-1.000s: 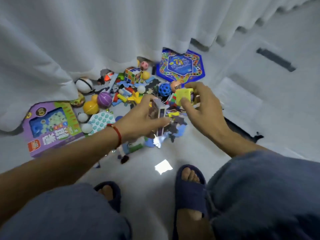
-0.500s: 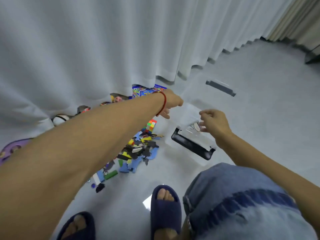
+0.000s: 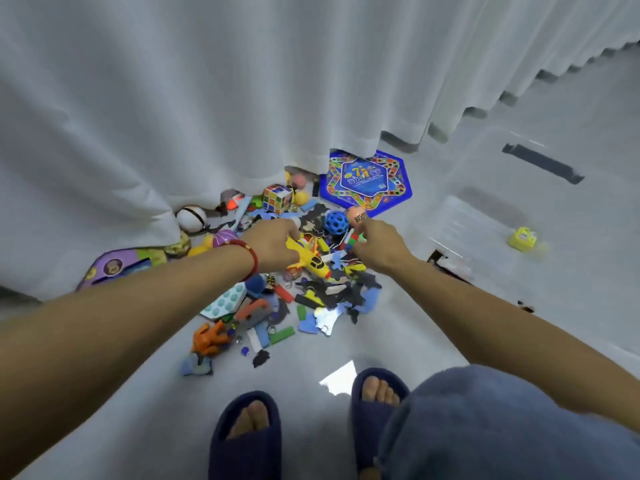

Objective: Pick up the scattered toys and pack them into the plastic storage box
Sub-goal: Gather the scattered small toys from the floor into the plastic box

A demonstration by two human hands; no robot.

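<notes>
We see both arms reaching into the pile of toys (image 3: 311, 271) spread on the floor (image 3: 145, 403) at the centre of the frame, below the white curtain (image 3: 207, 98). The left hand (image 3: 273, 245), with a red cord at its wrist, rests on a yellow toy plane (image 3: 313, 265); its fingers curl down out of sight, so we cannot tell whether they hold anything. The right hand (image 3: 379, 247) lies just right of it, fingers bent onto a small red, green and white piece (image 3: 351, 239) beside the blue holed ball (image 3: 336, 222); we cannot tell if it pinches that piece. The clear plastic storage box (image 3: 485, 216) sits at the right of the frame, with a small yellow toy (image 3: 523, 239) inside it. A blue hexagonal game board (image 3: 367, 183) lies above the pile, near the curtain hem, and a colour cube (image 3: 277, 198) to its left.
</notes>
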